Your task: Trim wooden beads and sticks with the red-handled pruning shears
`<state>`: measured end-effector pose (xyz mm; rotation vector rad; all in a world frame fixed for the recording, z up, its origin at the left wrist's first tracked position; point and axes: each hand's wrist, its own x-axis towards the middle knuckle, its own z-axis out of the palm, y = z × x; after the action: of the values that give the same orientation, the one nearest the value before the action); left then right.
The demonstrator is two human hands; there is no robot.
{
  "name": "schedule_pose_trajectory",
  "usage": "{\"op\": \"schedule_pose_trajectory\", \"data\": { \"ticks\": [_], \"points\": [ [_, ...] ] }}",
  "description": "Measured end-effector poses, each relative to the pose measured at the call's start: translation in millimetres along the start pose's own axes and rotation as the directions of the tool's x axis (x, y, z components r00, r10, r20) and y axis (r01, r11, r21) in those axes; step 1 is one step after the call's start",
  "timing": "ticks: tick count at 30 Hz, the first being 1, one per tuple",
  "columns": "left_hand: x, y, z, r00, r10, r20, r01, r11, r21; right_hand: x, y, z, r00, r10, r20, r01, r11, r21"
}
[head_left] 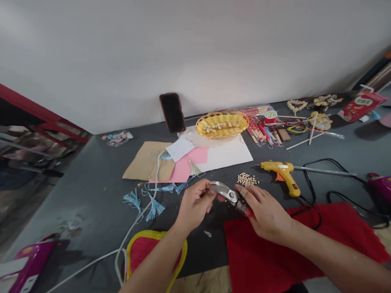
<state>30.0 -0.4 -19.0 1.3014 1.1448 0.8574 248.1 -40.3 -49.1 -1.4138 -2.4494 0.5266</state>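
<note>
My right hand (266, 211) is closed around the red handles of a pair of metal cutters (228, 193), whose silver jaws point left. My left hand (195, 202) is pinched at the tip of those jaws; anything between the fingertips is too small to see. Both hands hover over the dark grey table (91, 179), just above a red cloth (293, 252). A small heap of pale wooden beads (247, 179) lies right behind the cutters. A yellow glue gun (282, 171) rests to the right of the beads.
A yellow woven basket (222, 123) with beads, a black phone (172, 112) leaning on the wall, white, pink and brown paper sheets (226, 156), blue tassels (152, 203), a white cord (134, 228), black cables (330, 191), red sticks and craft clutter (265, 128) at the back right.
</note>
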Motion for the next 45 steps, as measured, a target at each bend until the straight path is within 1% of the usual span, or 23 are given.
{"op": "schedule_pose_trajectory", "data": {
  "ticks": [3, 7, 10, 12, 14, 16, 18, 21, 23, 25, 28, 30, 32, 34, 35, 36, 38, 41, 43, 45],
  "points": [
    [2.0, 0.0, -1.6, 0.998, -0.027, 0.060, 0.031, 0.998, -0.058, 0.8, 3.1, -3.3, 0.999, -0.029, -0.013, 0.029, 1.000, -0.007],
    [2.9, -2.0, -2.8, 0.995, -0.061, 0.082, 0.070, 0.992, -0.108, 0.8, 4.4, -6.3, 0.999, -0.035, -0.010, 0.035, 0.999, 0.012],
    [2.6, -1.6, -4.0, 0.986, -0.113, 0.120, 0.133, 0.977, -0.168, 0.5, 5.0, -4.6, 0.999, -0.047, -0.018, 0.048, 0.998, 0.036],
    [2.6, 0.0, -5.7, 0.974, -0.155, 0.163, 0.190, 0.955, -0.228, 0.2, 5.6, -2.9, 0.998, -0.061, -0.018, 0.062, 0.997, 0.056],
    [2.7, 2.0, -8.0, 0.953, -0.190, 0.235, 0.257, 0.921, -0.295, -0.1, 5.9, -2.0, 0.996, -0.082, -0.021, 0.083, 0.994, 0.077],
    [2.9, 4.2, -10.3, 0.928, -0.207, 0.309, 0.312, 0.885, -0.346, -0.3, 5.4, -2.4, 0.995, -0.096, -0.019, 0.098, 0.990, 0.101],
    [2.9, 5.8, -11.9, 0.912, -0.210, 0.351, 0.342, 0.863, -0.371, -0.4, 3.8, -3.8, 0.995, -0.103, -0.010, 0.103, 0.987, 0.123],
    [3.1, 6.1, -11.5, 0.915, -0.229, 0.332, 0.348, 0.866, -0.360, -0.2, 0.2, -5.6, 0.995, -0.098, -0.004, 0.097, 0.985, 0.145],
    [3.6, 4.7, -9.5, 0.929, -0.242, 0.281, 0.330, 0.886, -0.327, -0.1, -1.4, -5.4, 0.997, -0.083, -0.007, 0.083, 0.986, 0.147],
    [4.3, 2.5, -6.6, 0.955, -0.218, 0.204, 0.269, 0.924, -0.271, 0.1, -1.4, -3.8, 0.998, -0.061, -0.017, 0.063, 0.989, 0.132],
    [4.7, 0.4, -1.8, 0.994, -0.104, 0.037, 0.107, 0.989, -0.100, 0.2, 0.8, -0.3, 0.999, -0.028, -0.038, 0.032, 0.995, 0.096],
    [3.7, 0.6, 0.9, 0.997, -0.013, -0.078, 0.017, 0.999, 0.047, 0.1, 2.6, 1.5, 0.999, -0.002, -0.047, 0.006, 0.997, 0.073],
    [2.0, 1.4, 2.6, 0.988, 0.059, -0.141, -0.037, 0.987, 0.153, -0.1, 3.8, 2.2, 0.999, 0.019, -0.051, -0.016, 0.999, 0.052],
    [0.3, 1.8, 3.0, 0.986, 0.085, -0.145, -0.057, 0.981, 0.187, -0.3, 4.2, 1.7, 0.999, 0.020, -0.043, -0.019, 0.999, 0.039],
    [-0.2, 1.6, 2.6, 0.988, 0.075, -0.133, -0.052, 0.984, 0.168, -0.5, 4.2, 1.2, 0.999, 0.014, -0.039, -0.013, 0.999, 0.039],
    [-0.5, 1.1, 1.9, 0.992, 0.052, -0.116, -0.038, 0.992, 0.124, -0.6, 4.1, 0.5, 0.999, 0.005, -0.035, -0.004, 0.999, 0.042],
    [-0.2, -0.4, -0.2, 0.998, -0.018, -0.057, 0.016, 1.000, -0.021, -0.8, 3.7, -1.0, 0.999, -0.014, -0.030, 0.015, 0.998, 0.058],
    [1.5, -1.5, -3.6, 0.993, -0.107, 0.059, 0.118, 0.966, -0.230, -0.9, 3.3, -2.8, 0.999, -0.038, -0.027, 0.040, 0.995, 0.089],
    [2.5, -0.7, -5.1, 0.985, -0.135, 0.104, 0.159, 0.943, -0.291, -0.7, 3.1, -3.3, 0.999, -0.047, -0.027, 0.050, 0.994, 0.097],
    [3.0, 0.8, -5.5, 0.982, -0.146, 0.122, 0.177, 0.932, -0.315, -0.4, 2.9, -3.1, 0.998, -0.057, -0.031, 0.060, 0.993, 0.098]
  ]
}}
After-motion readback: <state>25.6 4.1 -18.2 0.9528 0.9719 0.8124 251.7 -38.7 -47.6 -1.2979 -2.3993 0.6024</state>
